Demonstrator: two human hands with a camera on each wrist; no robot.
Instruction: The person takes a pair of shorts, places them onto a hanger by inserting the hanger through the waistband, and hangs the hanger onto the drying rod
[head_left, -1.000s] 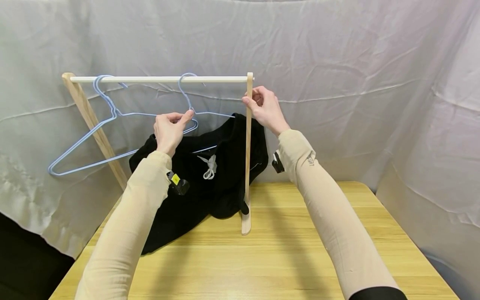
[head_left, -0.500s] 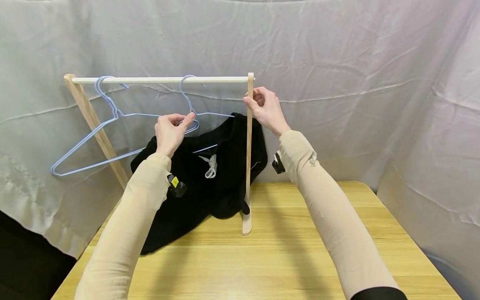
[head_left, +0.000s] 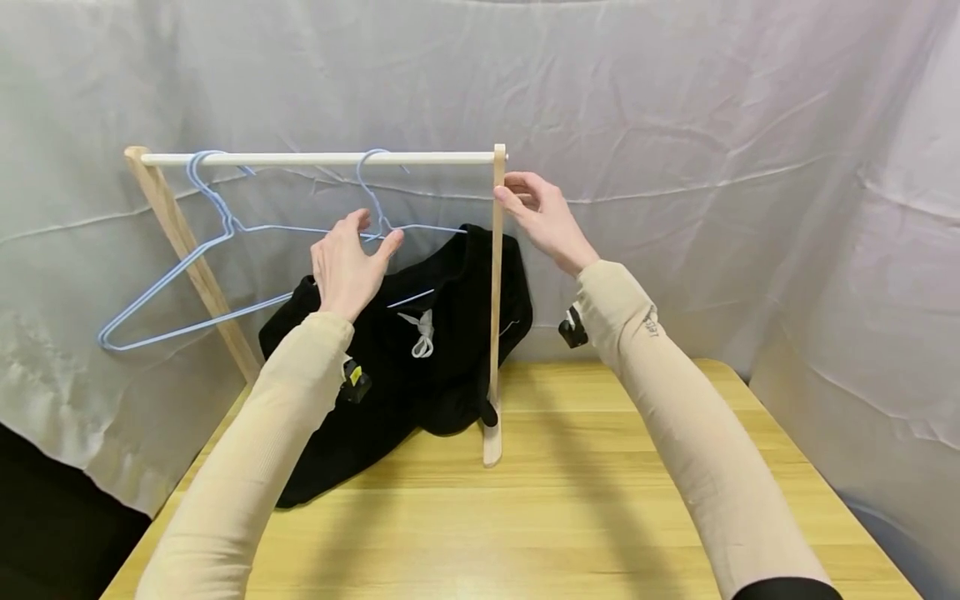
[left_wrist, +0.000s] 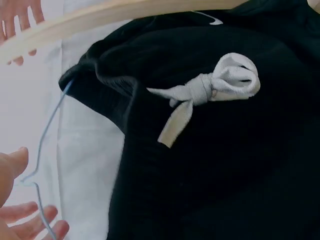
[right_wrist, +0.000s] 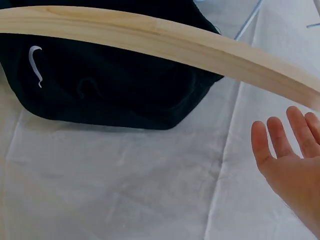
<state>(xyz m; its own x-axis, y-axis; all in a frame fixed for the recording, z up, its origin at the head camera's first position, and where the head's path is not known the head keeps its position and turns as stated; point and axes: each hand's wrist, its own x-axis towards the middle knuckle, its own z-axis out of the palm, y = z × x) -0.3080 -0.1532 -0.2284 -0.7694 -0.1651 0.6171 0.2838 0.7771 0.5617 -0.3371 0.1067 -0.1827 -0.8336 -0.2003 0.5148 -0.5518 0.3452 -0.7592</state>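
Black drawstring pants (head_left: 465, 367) hang by their waistband on a light-blue hanger (head_left: 427, 227), hooked over the white rail (head_left: 300, 158). A white drawstring (left_wrist: 197, 90) is tied in a bow at the front. My left hand (head_left: 348, 267) is spread beside the hanger's neck, thumb and fingers apart. In the left wrist view the hanger wire passes between thumb and fingers; whether they touch it is unclear. My right hand (head_left: 551, 221) is by the rack's right wooden post (head_left: 497, 292), fingers extended; in the right wrist view the fingers (right_wrist: 277, 137) are apart from the post.
More light-blue hangers (head_left: 165, 283) hang together at the rail's left part. A wooden left post (head_left: 187, 242) supports that end. The rack stands on a wood-grain table (head_left: 600, 500), and the lower part of the pants reaches it. Grey-white curtains (head_left: 675, 100) enclose the back and sides.
My left hand has let go of the hanger at its neck and spread its fingers. My right hand has loosened from the post and drawn slightly to the right. The pants stay hanging.
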